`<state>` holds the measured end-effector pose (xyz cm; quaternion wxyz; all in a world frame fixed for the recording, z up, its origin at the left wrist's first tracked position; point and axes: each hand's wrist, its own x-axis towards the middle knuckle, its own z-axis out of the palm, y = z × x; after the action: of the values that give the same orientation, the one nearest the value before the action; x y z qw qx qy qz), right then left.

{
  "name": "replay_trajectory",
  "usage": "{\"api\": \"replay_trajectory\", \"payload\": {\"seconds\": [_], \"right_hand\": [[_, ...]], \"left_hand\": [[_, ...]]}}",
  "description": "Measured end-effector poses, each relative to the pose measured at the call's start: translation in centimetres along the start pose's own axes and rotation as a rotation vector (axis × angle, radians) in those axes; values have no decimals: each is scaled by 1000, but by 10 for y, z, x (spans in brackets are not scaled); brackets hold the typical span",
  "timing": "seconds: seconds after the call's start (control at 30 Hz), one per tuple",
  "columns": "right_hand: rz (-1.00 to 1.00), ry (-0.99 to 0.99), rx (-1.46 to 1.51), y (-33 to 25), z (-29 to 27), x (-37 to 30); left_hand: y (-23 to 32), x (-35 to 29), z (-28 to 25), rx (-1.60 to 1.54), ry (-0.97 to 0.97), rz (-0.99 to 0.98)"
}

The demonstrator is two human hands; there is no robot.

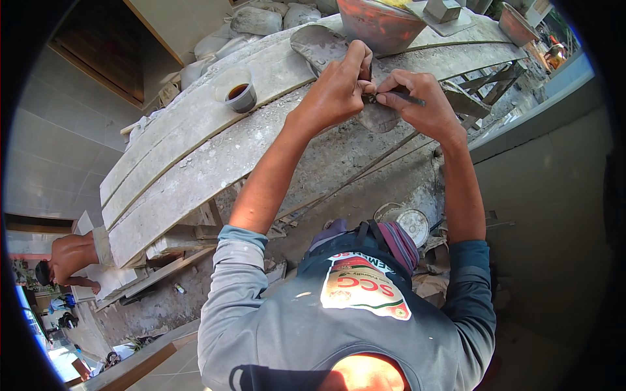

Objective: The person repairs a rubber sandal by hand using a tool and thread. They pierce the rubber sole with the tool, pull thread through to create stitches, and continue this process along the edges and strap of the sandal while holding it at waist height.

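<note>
Above the plank table (176, 169), my two hands meet with fingertips nearly touching. My right hand (427, 107) is closed in a pinch on a dark thin strip (412, 98), which sticks out past the fingers to the right. Thumb and fingers of my left hand (336, 88) are also pinched, around a small dark thing mostly hidden by them. Behind and below the hands lies a grey, cement-crusted oblong piece (379, 120); whether it joins the rounded grey piece (316, 44) farther back, I cannot tell. Left of my left hand stands a clear plastic cup (240, 98) of dark brown liquid.
A reddish tub (378, 26) and a grey block on a flat plate (443, 13) stand at the table's far side. Filled sacks (257, 21) lie behind. A wall (548, 182) rises at right. A bucket (414, 225) sits below. Another person (72, 254) bends at far left.
</note>
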<state>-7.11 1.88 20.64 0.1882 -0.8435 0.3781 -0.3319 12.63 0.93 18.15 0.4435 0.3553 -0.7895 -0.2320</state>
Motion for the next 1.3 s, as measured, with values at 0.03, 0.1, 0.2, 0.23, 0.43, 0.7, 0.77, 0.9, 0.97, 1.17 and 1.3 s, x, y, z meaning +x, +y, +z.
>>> {"api": "replay_trajectory", "payload": {"seconds": [0.03, 0.1, 0.2, 0.23, 0.43, 0.7, 0.77, 0.9, 0.97, 1.17, 1.3], "right_hand": [[-49, -10, 2, 4, 1, 1], [-99, -20, 3, 7, 4, 1], [-149, -7, 48, 9, 5, 2], [-172, -25, 53, 10, 3, 2], [-231, 10, 7, 9, 5, 0], [-267, 40, -170, 21, 22, -9], [-225, 78, -178, 21, 25, -9], [-202, 94, -184, 21, 31, -12], [-206, 140, -200, 18, 35, -12], [-164, 188, -258, 11, 37, -12], [-145, 178, -180, 9, 39, -15]], "left_hand": [[0, -1, 0, 0, 1, -1], [1, -2, -1, 2, -4, -6], [2, -3, -2, -30, 1, -8], [2, -4, -2, -31, 1, -9], [6, -25, 6, 126, 184, 132], [-2, -42, 19, 172, 272, 123], [0, -43, 17, 209, 271, 134], [-1, -44, 19, 126, 267, 124], [4, -48, 21, 161, 272, 116], [1, -57, 40, 199, 393, 236], [-20, -68, 80, -32, 613, 323]]}}
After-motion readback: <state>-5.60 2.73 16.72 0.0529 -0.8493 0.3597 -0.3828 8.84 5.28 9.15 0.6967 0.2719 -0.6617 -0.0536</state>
